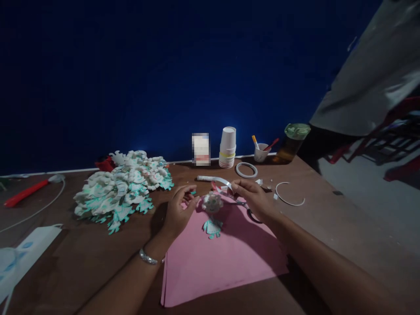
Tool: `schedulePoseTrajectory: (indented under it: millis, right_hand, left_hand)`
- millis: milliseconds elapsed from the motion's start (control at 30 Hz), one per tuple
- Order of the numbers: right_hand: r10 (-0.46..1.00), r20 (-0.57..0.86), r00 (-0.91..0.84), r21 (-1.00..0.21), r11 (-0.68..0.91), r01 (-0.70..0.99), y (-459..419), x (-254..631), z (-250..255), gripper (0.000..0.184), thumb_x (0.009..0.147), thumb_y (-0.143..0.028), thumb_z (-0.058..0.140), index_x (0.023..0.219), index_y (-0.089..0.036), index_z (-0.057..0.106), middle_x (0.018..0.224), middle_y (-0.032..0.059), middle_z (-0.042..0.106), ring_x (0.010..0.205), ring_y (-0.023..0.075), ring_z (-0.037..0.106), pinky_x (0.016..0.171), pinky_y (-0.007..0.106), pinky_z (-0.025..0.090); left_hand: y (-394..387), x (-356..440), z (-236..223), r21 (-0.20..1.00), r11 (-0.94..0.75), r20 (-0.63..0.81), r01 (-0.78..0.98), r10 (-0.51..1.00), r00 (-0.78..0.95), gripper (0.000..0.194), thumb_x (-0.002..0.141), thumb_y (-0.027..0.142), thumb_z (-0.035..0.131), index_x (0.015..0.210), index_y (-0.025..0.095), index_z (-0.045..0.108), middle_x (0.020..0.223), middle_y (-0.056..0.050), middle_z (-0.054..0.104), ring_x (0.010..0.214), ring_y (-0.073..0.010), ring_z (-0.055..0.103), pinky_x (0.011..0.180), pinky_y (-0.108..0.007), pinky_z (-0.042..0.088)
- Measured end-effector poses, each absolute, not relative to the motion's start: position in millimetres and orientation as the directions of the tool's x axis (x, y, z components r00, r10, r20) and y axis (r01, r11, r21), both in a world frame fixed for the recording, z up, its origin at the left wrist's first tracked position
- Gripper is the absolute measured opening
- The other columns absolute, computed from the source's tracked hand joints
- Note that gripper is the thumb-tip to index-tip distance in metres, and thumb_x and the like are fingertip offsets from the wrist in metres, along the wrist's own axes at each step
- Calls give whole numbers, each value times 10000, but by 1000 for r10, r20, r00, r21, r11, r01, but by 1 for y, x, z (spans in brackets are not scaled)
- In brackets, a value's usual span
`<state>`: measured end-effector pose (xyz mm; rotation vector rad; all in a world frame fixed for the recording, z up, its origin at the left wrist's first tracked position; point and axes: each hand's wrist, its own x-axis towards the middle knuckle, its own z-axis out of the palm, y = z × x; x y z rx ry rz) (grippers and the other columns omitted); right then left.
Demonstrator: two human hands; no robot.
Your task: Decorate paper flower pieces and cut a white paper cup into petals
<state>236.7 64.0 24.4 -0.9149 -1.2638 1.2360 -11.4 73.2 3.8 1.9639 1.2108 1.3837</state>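
In the head view, a small paper doll (212,227) with a teal-edged dress and a puffy white head lies on pink paper sheets (223,271). My left hand (179,210) hovers at the doll's left, fingers loosely curled and apart, apparently holding nothing. A narrow white strip (223,180) is pinched between the thumb and fingers of my right hand (252,199). The strip curves left towards a small white roll (204,178). Scissors (251,212) with dark handles lie under my right hand, partly hidden by it.
A heap of similar paper dolls (131,183) sits at left. Behind stand stacked paper cups (227,146), a cup with pens (261,153) and a bottle (290,144). A white ring (246,164) lies before them. At far left are a power strip (31,253) and red-handled tool (28,192).
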Motion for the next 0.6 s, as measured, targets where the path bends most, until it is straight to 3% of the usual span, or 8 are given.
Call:
schedulePoseTrajectory:
  millis: [100,200,300,433,600]
  right_hand:
    - [965,102,-242,-962,34,-271,51,224,27,334,814,-493,743,736,-176,674,706,13,641,618,137,547,564,246,425]
    - [932,47,-360,-939,-81,-333,39,210,29,359,797,-507,760,724,-164,686,705,31,669,579,133,565,518,240,446]
    - [907,32,-420,-918,-139,-371,33,206,33,360,812,-511,748,781,-153,737,758,56,706,666,153,626,592,256,501]
    - [889,58,-454,-913,-136,-384,29,207,36,263,779,-395,816,922,-176,787,886,63,749,826,176,666,720,274,509]
    - [845,68,-531,-949,-110,-296,24,200,29,216,742,-320,858,883,-176,783,834,26,722,717,141,624,691,272,500]
  left_hand:
    - [66,-6,9,777,-524,485,350,852,199,391,866,317,691,1244,240,628,1212,-75,646,953,-180,650,804,-293,541]
    - [60,-1,13,867,-404,339,290,907,251,233,889,378,651,1044,216,718,932,-34,723,812,-172,669,740,-275,534]
    - [56,1,16,950,-223,179,219,962,206,322,900,467,599,764,190,691,678,1,670,571,-136,610,548,-237,491]
    - [54,5,19,970,-147,119,192,981,152,459,901,557,540,642,184,612,568,5,604,479,-123,552,457,-223,441]
    - [49,10,22,979,-88,63,185,988,140,407,831,547,636,659,178,624,541,17,586,440,-111,503,419,-215,406]
